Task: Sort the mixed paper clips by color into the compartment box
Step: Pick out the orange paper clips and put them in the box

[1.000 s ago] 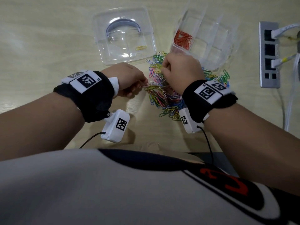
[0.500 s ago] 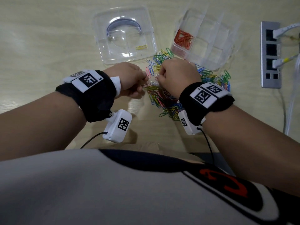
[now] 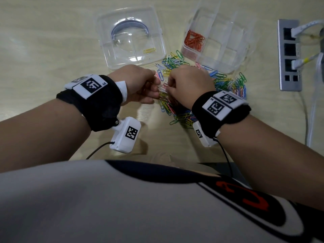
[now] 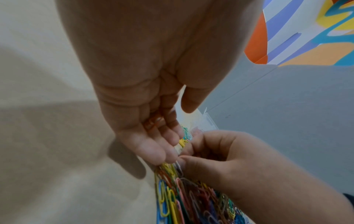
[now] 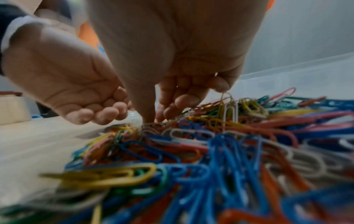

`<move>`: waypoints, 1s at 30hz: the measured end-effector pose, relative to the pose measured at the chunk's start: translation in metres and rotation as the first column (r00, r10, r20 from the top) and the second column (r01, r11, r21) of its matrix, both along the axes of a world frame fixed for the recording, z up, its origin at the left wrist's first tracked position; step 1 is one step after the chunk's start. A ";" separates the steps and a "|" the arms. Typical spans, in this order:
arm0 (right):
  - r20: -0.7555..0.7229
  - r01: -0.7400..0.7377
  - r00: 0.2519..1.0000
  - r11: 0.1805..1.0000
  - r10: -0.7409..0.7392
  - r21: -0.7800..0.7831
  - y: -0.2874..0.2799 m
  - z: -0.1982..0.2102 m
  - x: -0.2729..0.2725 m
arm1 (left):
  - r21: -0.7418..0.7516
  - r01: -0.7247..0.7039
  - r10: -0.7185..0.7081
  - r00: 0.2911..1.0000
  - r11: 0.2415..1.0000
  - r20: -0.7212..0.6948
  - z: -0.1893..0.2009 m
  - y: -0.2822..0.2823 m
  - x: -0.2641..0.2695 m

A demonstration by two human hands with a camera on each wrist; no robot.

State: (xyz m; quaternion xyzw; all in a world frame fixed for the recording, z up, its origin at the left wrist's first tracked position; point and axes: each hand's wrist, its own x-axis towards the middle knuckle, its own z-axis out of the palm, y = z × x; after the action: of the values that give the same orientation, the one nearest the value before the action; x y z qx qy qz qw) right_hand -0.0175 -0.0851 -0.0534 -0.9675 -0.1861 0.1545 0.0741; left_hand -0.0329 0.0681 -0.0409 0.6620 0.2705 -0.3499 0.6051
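On wood-grain table (image 3: 52,50), glossy wire paper clips (image 3: 177,113)

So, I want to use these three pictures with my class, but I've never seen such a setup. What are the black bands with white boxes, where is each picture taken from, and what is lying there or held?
No machine here: a person works with bare hands. The black bands carry a small white camera under each wrist, and a third camera sits on the head.

The wide picture looks down from the head. The other two look along each hand from its wrist.

On the pale table lies a pile of mixed paper clips. Behind it stands a clear compartment box with orange clips in one section. Beside that lies a clear lid holding one yellow clip.

The left hand cups a few orange clips in its curled fingers. The right hand picks at the pile; what it pinches is hidden.
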 end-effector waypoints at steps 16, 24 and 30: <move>-0.073 0.100 0.994 0.918 -0.078 0.383 -0.006 0.014 -0.012 | -0.096 -0.005 0.006 1.000 0.995 0.011 0.001 -0.011 -0.004; -0.103 0.167 0.985 0.900 -0.137 0.402 -0.022 0.015 -0.017 | -0.155 0.075 -0.065 0.996 0.985 0.068 -0.001 -0.006 -0.005; -0.108 0.134 0.989 0.909 -0.099 0.395 -0.022 0.011 -0.021 | -0.171 0.127 -0.113 0.990 0.977 0.087 0.001 -0.011 -0.006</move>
State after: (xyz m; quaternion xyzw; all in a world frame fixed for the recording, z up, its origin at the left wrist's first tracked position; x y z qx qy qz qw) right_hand -0.0383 -0.1069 -0.0426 -0.9336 -0.1522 0.1495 0.2878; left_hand -0.0384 0.0572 -0.0396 0.6338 0.1745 -0.3825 0.6492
